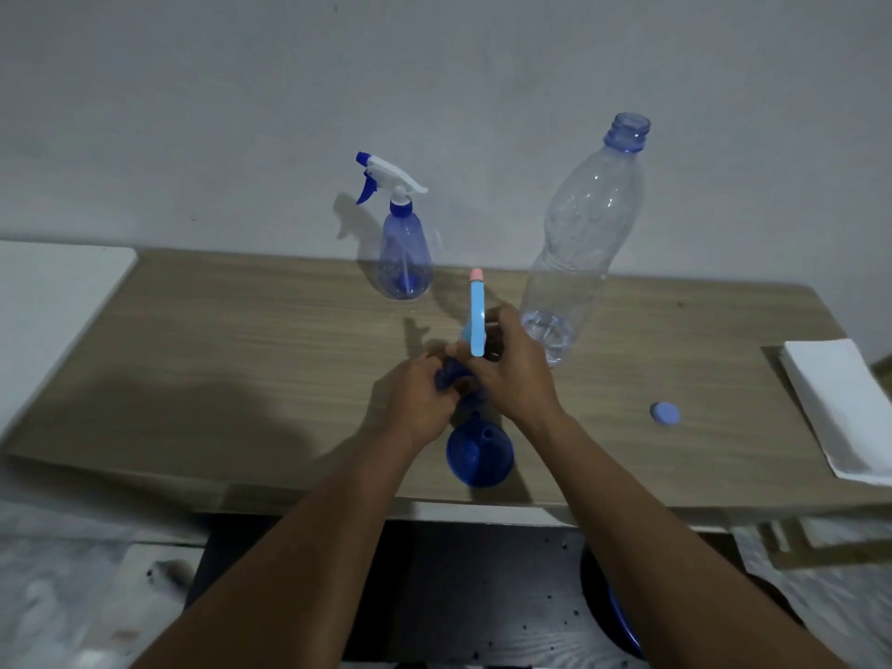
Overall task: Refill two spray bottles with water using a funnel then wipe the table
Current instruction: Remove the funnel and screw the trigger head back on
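A small blue spray bottle [446, 376] is held over the table [241, 354], just left of the uncapped water bottle [579, 234]. Its body is gripped by the left hand [420, 398] with curled fingers, and its light blue spray head [477, 316] is grasped by the right hand [511, 374]. A blue funnel [478, 458] is laid front-left of the water bottle. A second spray bottle [404, 263] is stood to its left, and a blue cap [665, 414] and white cloth [840, 403] to its right.

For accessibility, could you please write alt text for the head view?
Left hand and right hand grip a pink-tipped spray bottle by a blue funnel on a wooden table. A second spray bottle and an uncapped water bottle stand behind.
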Available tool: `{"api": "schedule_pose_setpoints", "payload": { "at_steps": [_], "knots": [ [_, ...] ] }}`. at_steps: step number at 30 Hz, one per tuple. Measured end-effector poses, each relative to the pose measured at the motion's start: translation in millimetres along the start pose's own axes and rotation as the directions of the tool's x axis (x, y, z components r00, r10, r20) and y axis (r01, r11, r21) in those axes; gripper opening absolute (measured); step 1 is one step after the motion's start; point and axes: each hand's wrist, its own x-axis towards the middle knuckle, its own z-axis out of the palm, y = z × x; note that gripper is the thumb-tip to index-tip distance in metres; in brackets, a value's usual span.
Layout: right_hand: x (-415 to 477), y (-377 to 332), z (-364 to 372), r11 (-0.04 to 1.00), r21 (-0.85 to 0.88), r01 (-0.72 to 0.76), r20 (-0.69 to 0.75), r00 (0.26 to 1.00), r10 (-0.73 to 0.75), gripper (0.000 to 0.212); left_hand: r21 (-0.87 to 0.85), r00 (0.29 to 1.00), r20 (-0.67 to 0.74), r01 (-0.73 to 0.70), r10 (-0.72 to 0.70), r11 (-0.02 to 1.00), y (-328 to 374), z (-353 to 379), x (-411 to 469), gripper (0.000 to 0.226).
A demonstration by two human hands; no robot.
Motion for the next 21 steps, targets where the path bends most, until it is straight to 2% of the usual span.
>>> {"api": "schedule_pose_setpoints", "payload": {
  "at_steps": [4,6,13,15,18,21],
  "knots": [
    [-4.9,4.7,-2.8,0.998,-0.034,0.060,-0.008,0.998,-0.060,0.017,-0.002,0.999,0.001,-0.047,0.047,0.999,3.7,-2.6,-2.0,0.028],
    [-3.0,7.8,-1.3,0.998,0.007,0.056,-0.007,0.998,-0.056,0.013,-0.035,0.999,-0.002,-0.050,0.050,0.998,5.1,-2.0,-1.5,0.032],
    [-2.0,5.6,2.6,0.998,0.055,0.007,-0.069,0.998,-0.003,0.038,-0.002,1.000,-0.004,-0.026,0.026,1.000,3.7,-1.1,-3.0,0.024],
    [-4.5,7.5,1.8,0.999,0.042,0.031,-0.070,0.997,-0.028,0.035,-0.028,0.999,-0.022,-0.045,0.045,0.999,5.1,-0.5,-3.4,0.029],
    [-4.8,11.4,2.2,0.998,0.002,0.060,-0.052,0.997,-0.060,0.016,-0.062,0.999,-0.013,-0.047,0.046,0.997,7.3,-0.3,-3.8,0.034],
    [-3.0,8.2,2.9,0.999,0.031,0.011,-0.056,0.998,-0.009,0.026,-0.016,0.999,0.002,-0.036,0.036,0.999,6.4,-0.8,-4.7,0.032]
  ]
}}
